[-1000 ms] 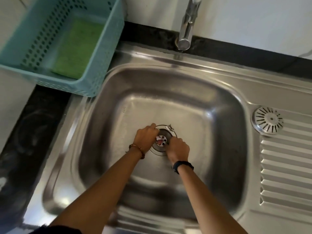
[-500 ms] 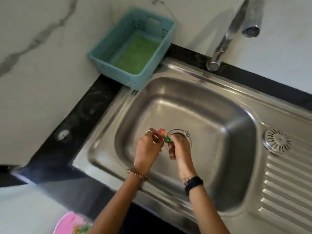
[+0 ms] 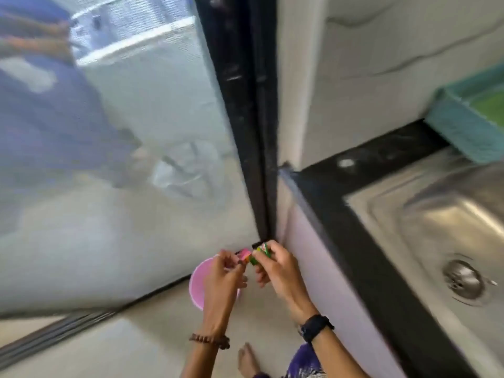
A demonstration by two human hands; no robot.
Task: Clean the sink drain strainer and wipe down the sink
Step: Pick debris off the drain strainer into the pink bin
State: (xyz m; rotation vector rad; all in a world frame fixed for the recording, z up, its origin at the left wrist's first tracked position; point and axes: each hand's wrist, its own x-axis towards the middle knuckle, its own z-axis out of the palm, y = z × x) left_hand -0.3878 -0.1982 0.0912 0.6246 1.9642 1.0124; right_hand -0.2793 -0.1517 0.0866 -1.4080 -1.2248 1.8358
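Both hands hold small bits of debris over a pink round plastic bin [image 3: 197, 285] on the floor.

The left hand [image 3: 222, 276] pinches a pink scrap [image 3: 244, 254]; the right hand [image 3: 275, 267] pinches a green scrap [image 3: 262, 251], fingertips nearly meeting above the bin. The round metal drain strainer [image 3: 463, 279] sits in the stainless steel sink [image 3: 425, 222], well apart to the right of the bin. Both forearms reach forward, wrists slightly bent.
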